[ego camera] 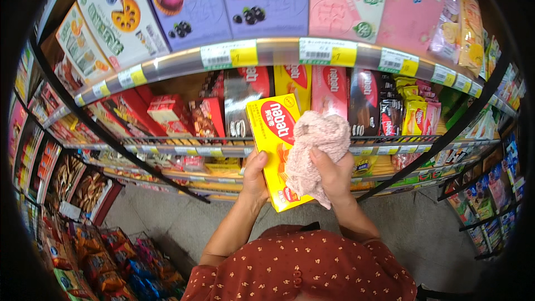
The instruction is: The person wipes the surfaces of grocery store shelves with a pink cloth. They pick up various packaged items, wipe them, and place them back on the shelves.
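A yellow Nabati wafer box [273, 133] is tilted in front of the shelves, its printed face turned up. My left hand [256, 175] grips the box along its left edge, thumb on the front. In my right hand [332, 173] is a bunched pale pink fluffy cloth [319, 138], which lies against the right side of the box and covers part of its print. Behind them, more Nabati boxes stand on a shelf: a yellow one [292, 81], a pink one [330, 92] and a dark one [363, 102].
Above, a shelf edge with price tags [228, 55] carries purple boxes [267, 12] and pink boxes [342, 0]. A low black wire rail [397, 139] fronts the Nabati shelf. Snack bags [100, 263] fill a rack at lower left; hanging packets [485, 205] are at right.
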